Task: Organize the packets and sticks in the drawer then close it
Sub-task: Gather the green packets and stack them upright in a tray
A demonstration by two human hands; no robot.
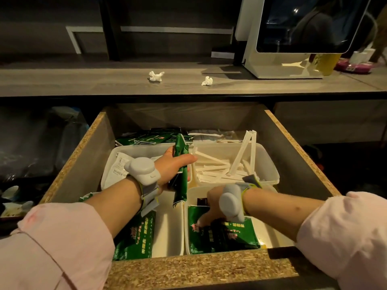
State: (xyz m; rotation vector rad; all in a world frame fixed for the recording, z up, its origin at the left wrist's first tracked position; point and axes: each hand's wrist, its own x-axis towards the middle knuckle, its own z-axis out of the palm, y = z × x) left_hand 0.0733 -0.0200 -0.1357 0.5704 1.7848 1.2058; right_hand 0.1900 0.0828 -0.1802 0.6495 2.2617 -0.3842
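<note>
- Nearest, the open chipboard drawer (188, 268); closing comes last
- The right hand (211, 208) digs into flat green foil packets (228, 237) in the white plastic bin (185, 227) beneath it; whether it grips one I cannot tell
- Beyond, the left hand (173, 166) clasps an upright bundle of green packets (181, 178); sorting seems midway; next, seat that bundle
- Right of it, white paper-wrapped sticks (217, 167) lie jumbled

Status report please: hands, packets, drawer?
Left hand grips green packet bundle. Right hand among packets in front right bin, grip unclear. Drawer open.
</note>
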